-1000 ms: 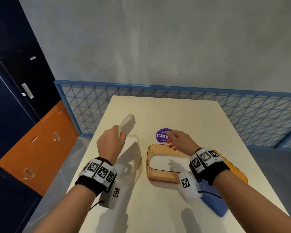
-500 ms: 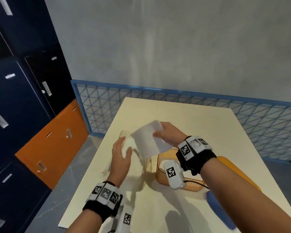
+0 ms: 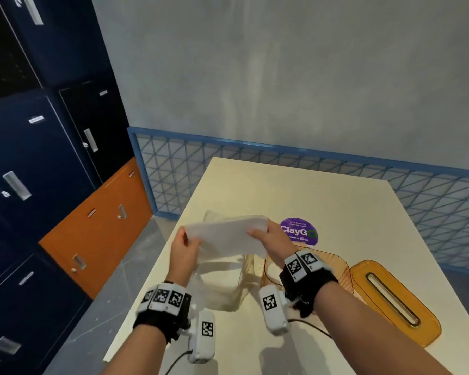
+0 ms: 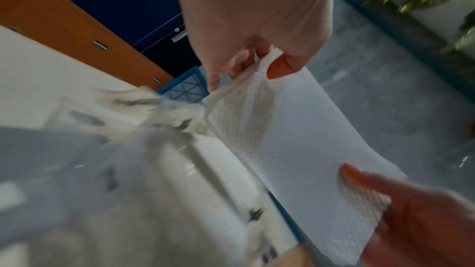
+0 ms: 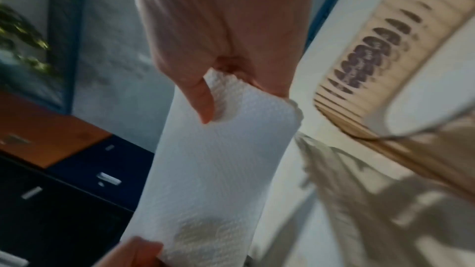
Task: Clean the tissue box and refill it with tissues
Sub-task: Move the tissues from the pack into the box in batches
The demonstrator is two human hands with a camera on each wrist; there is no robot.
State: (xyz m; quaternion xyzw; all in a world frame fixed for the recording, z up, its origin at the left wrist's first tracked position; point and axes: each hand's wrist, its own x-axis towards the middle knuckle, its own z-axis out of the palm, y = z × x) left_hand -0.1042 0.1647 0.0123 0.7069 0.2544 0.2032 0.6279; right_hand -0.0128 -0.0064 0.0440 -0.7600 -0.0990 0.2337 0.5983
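While we hold it above the tabletop (image 3: 336, 201), the tissue stack (image 3: 229, 235) spans both hands.
Our left hand (image 3: 183, 254) pinches its left end, our right hand (image 3: 272, 240) its right; white, embossed, folded flat, it hangs over clear plastic wrapping (image 3: 222, 282), left of the amber tissue box (image 3: 333, 266).

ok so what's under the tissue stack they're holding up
Below the tissue stack, held by the left hand and right hand, lies a clear plastic wrapper on the table. The stack covers the wrapper's far part, so anything there stays hidden.
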